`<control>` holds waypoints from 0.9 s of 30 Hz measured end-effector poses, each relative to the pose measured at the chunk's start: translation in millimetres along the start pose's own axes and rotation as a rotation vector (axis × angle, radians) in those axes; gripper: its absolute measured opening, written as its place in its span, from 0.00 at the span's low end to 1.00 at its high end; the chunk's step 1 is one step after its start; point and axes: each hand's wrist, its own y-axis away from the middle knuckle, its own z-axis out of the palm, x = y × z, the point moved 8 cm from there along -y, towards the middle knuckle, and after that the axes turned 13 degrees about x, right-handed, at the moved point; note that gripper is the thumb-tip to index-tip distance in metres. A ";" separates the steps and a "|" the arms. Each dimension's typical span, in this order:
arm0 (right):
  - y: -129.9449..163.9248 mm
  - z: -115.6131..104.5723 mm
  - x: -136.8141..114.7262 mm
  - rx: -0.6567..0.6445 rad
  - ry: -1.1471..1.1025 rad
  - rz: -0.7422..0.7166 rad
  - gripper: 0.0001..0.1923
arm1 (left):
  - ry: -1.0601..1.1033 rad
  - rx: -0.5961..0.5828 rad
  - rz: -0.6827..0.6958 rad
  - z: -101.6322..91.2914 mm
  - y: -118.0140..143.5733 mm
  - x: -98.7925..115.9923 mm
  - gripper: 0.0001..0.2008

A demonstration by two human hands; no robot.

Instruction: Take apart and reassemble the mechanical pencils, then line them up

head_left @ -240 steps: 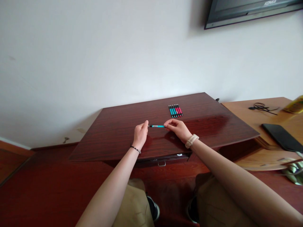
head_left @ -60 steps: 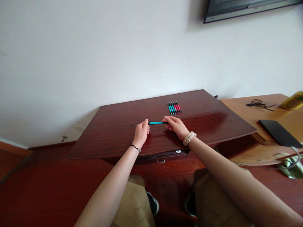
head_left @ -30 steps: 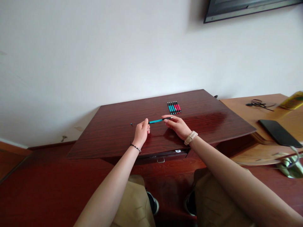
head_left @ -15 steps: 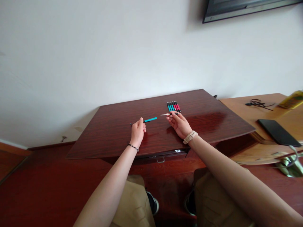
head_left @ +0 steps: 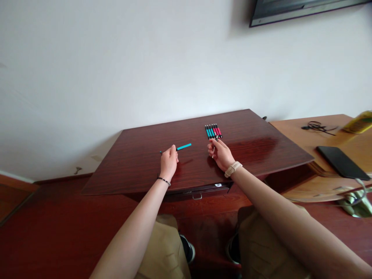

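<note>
My left hand (head_left: 168, 161) pinches one end of a teal pen barrel (head_left: 184, 147), which points up and to the right above the dark red table (head_left: 139, 170). My right hand (head_left: 220, 152) holds a thin white pen refill (head_left: 214, 150), tilted almost upright between the fingers. The two hands are apart. Just behind my right hand lies a tidy row of several teal and pink pens (head_left: 213, 131). A tiny dark part (head_left: 160, 152) rests on the table left of my left hand.
A lighter wooden desk (head_left: 319, 151) adjoins on the right, carrying a black phone (head_left: 340, 162), a tangled black cable (head_left: 316, 127) and a yellow bottle (head_left: 360, 122). A screen (head_left: 302, 9) hangs on the white wall. My knees are under the table's front edge.
The pen held between both hands has come apart: the right hand pulled the white refill out to the right and turned it upright, while the left hand kept the teal barrel.
</note>
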 end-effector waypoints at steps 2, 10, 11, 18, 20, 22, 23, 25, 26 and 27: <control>3.7 6.2 -0.3 -0.068 0.041 0.013 0.23 | -0.019 0.004 0.005 -1.9 0.0 0.1 0.28; 17.4 20.4 2.5 -0.171 0.159 0.083 0.24 | -0.190 -0.068 0.120 6.5 10.5 14.8 0.27; 19.4 22.6 3.9 -0.182 0.184 0.085 0.24 | -0.207 -0.076 0.134 8.1 11.6 16.5 0.27; 20.3 31.6 3.8 -0.144 0.427 -0.089 0.23 | -0.281 -0.051 0.180 7.7 12.6 22.0 0.25; 18.4 33.9 -1.7 -0.122 0.546 -0.227 0.19 | -0.285 -0.029 0.195 4.8 12.9 26.9 0.25; 18.3 37.2 -3.3 -0.123 0.636 -0.302 0.15 | -0.338 -0.016 0.221 2.3 13.5 33.3 0.24; 18.7 38.8 -1.2 -0.134 0.657 -0.288 0.14 | -0.391 -0.008 0.245 1.0 13.9 37.3 0.23; 21.2 41.8 8.0 -0.177 0.630 -0.154 0.13 | -0.526 0.014 0.304 -1.8 14.6 45.6 0.22; 23.7 43.5 13.7 -0.200 0.587 -0.056 0.12 | -0.589 0.026 0.334 -3.1 14.9 49.5 0.21; 26.7 45.3 18.6 -0.217 0.530 0.042 0.12 | -0.638 0.037 0.363 -4.2 15.1 53.0 0.20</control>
